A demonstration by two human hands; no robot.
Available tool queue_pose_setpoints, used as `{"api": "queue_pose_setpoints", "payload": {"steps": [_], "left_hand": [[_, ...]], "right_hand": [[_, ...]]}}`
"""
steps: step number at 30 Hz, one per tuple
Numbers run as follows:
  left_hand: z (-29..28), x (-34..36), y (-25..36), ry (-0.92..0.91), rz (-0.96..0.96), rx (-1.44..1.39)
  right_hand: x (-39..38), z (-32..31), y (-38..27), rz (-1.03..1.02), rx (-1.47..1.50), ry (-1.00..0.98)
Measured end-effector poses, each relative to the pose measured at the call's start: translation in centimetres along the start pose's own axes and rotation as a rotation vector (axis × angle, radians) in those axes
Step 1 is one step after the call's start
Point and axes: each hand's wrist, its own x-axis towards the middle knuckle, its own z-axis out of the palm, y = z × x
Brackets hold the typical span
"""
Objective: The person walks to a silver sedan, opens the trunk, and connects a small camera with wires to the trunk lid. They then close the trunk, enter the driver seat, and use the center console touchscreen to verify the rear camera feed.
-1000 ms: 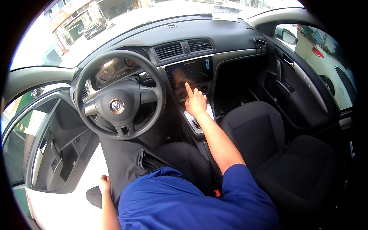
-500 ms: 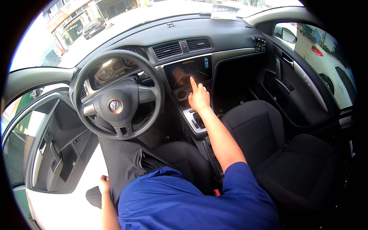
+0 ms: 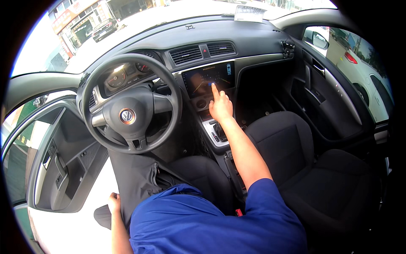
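Half curled, the left hand (image 3: 114,203) hangs beside the thigh (image 3: 132,175), contents hidden. Farther on, the right hand (image 3: 221,106), index straight, others bent, nothing visibly held, reaches the screen (image 3: 206,76) mid-dash (image 3: 258,42), contact unclear. The outstretched, seemingly unsupported forearm (image 3: 243,150) could waver and mis-press.

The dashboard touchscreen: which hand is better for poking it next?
Probably the right hand: it points at the touchscreen, while the left hand is low beside the left thigh, much farther away.
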Motion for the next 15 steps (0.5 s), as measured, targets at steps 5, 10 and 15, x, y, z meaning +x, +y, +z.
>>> {"api": "queue_pose_setpoints", "payload": {"steps": [5,10,15], "left_hand": [[-0.24,-0.05,0.25,0.004,0.007,0.004],[-0.23,-0.22,0.51,-0.008,-0.01,-0.001],[-0.12,0.01,0.14,-0.003,0.0,0.005]], "right_hand": [[-0.43,-0.16,0.64,0.021,0.043,-0.003],[-0.88,-0.15,1.0,0.031,0.072,0.004],[-0.52,0.13,0.86,0.015,0.086,0.028]]}}
